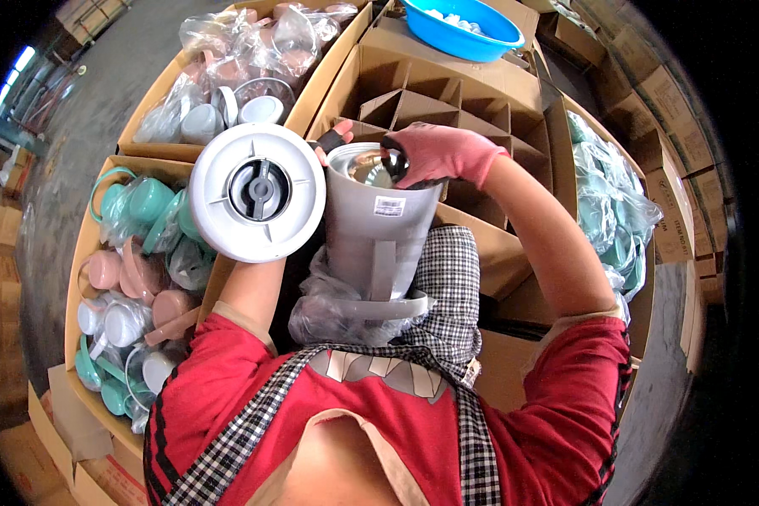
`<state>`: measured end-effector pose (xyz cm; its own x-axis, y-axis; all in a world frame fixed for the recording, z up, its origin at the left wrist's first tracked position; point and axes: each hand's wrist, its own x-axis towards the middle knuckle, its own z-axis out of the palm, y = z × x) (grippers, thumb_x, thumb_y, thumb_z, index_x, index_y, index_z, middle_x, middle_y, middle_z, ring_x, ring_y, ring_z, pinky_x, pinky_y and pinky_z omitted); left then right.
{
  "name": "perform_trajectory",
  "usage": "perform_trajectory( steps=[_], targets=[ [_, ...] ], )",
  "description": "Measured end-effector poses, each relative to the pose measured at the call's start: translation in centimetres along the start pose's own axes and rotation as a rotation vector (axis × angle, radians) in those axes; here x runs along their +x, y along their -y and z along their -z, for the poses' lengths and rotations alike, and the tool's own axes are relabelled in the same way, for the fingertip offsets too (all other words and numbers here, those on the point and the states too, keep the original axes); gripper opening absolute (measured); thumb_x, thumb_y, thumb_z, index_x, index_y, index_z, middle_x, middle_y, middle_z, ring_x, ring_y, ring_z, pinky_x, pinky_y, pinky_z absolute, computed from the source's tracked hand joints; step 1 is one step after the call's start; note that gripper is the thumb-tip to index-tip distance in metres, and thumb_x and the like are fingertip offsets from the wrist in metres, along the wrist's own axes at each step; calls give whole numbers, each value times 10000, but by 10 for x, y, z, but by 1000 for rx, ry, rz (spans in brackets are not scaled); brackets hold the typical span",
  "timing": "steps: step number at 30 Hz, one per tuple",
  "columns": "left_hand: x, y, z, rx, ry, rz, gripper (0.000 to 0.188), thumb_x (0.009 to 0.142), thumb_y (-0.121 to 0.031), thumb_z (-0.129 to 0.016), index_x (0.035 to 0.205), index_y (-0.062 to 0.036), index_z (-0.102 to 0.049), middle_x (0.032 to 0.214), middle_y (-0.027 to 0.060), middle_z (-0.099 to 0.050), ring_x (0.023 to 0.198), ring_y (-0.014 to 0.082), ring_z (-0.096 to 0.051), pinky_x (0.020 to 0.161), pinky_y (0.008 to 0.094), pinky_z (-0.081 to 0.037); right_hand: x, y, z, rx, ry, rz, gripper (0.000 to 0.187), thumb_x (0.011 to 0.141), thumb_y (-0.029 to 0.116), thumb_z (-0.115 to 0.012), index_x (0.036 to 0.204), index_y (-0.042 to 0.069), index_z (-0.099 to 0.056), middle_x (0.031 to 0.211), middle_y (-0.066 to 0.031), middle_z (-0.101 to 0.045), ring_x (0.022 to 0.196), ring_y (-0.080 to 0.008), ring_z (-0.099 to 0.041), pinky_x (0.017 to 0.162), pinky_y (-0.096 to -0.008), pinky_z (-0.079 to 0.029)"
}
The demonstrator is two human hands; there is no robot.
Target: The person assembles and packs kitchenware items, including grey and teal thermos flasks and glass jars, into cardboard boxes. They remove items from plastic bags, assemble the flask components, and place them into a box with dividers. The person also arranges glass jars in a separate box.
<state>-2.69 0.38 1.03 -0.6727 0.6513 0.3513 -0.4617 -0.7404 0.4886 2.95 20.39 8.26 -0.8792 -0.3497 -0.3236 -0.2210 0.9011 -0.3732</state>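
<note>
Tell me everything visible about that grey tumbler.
The grey tumbler, tall and tapered, is open and mouth-up, its tilt unclear, showing a shiny, metal-looking inside. A white label sits below the rim, a grey handle nearer the base. Crumpled clear plastic surrounds the base, beside checked cloth. The right hand touches the rim; the left hand is near, contact unclear.

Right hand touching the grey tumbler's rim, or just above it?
Touching. The head view shows the right hand laid over the right side of the grey tumbler's rim, dark fingertips curled in at the opening.
</note>
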Motion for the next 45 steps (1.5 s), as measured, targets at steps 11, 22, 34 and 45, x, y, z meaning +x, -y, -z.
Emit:
perform_trajectory(
  steps=[11,22,34,45],
  targets=[
    [40,-26,6,418,-415,-490,259,849,-120,-428,1077,-10,-482,1053,130,-515,970,214,-502,854,333,-399,-8,-29,-3,1346,-428,71,690,766,612,-403,1172,55,-429,1033,-68,-516,900,-145,-506,834,-309,-398],
    [30,9,38,1117,223,-16,759,775,-262,-594,1323,-29,-124,1366,120,-183,1260,218,-176,1019,322,-149,4,-58,-92,1144,-964,14,537,874,464,-313,1145,10,-409,1023,-85,-487,922,-143,-453,823,-268,-369],
    [6,21,0,1647,207,-124,488,814,-290,-525,1180,-24,-343,1133,140,-437,1095,238,-375,949,384,-268,-4,-76,-98,1766,-612,111,521,871,420,-346,1209,23,-354,1134,-136,-471,992,-194,-492,871,-285,-391],
    [51,26,55,504,3,292,731,814,-585,-283,1200,33,-347,1138,143,-474,1037,218,-463,905,326,-355,-30,-15,-66,1177,-902,-211,489,864,436,-379,1009,-16,-495,891,-62,-516,832,-149,-440,777,-252,-358]
  ],
)
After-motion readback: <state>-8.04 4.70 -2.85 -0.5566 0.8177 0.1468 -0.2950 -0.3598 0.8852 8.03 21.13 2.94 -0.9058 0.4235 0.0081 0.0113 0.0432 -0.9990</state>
